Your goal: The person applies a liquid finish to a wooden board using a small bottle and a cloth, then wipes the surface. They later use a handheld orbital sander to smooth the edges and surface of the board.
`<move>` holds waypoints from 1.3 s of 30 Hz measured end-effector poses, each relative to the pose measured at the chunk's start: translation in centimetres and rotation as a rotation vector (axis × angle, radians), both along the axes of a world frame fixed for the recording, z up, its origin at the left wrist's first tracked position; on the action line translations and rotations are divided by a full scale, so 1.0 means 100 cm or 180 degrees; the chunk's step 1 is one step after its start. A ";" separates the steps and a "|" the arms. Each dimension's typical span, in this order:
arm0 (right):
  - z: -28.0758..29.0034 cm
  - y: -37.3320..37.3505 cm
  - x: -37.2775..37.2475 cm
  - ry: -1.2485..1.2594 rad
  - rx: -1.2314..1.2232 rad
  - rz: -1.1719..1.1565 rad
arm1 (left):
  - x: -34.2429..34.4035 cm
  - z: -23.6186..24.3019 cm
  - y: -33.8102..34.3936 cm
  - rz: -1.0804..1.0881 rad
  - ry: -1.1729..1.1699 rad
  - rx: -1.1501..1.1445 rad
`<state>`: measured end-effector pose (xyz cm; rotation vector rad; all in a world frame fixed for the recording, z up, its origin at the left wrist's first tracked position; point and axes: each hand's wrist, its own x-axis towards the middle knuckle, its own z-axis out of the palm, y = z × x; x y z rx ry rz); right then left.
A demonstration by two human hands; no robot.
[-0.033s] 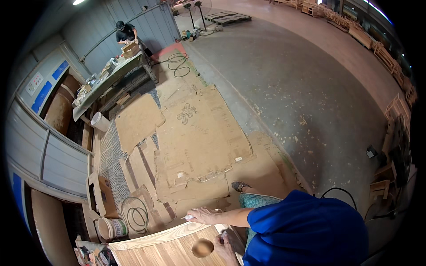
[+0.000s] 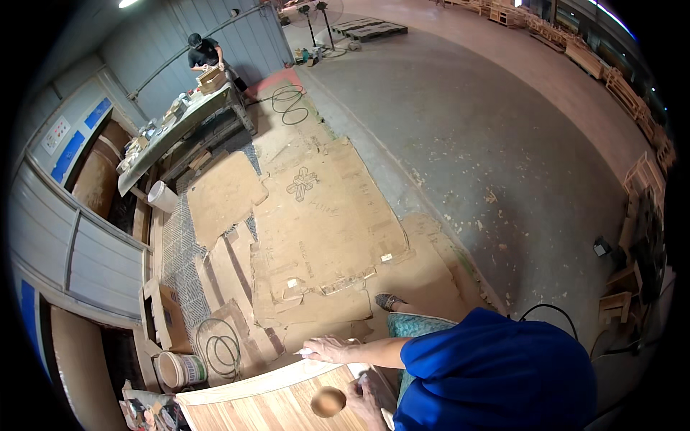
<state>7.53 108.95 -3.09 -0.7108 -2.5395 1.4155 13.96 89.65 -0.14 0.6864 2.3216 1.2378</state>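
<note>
Little has shifted at the wooden panel (image 2: 251, 404) since a moment ago, so the work seems at the same step. Right hand (image 2: 330, 350) closes around a small white tube (image 2: 307, 352) by the panel's upper edge; left hand (image 2: 368, 406) curls at its right end, whether gripping I cannot tell.

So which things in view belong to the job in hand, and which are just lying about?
Job in hand:
light wooden piece
white pointed item in one hand
the other hand: contents unclear

Apparently lying about:
cardboard sheets
coiled hose
labelled tub
white bucket
pallet
</note>
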 end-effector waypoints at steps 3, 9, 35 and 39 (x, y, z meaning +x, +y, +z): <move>-0.001 -0.002 -0.001 0.0036 -0.0024 0.0004 | -0.001 0.002 0.001 0.0021 -0.0076 0.0001; -0.005 -0.002 0.000 0.0030 0.0090 -0.0083 | -0.003 0.010 -0.002 0.0032 -0.0345 -0.0023; -0.004 0.024 -0.014 -0.0210 -0.0972 -0.0604 | -0.025 0.025 0.012 0.0102 -0.0418 -0.0710; -0.001 0.018 -0.008 0.0400 -0.0453 -0.0796 | -0.019 0.026 0.007 0.0527 0.0344 -0.0366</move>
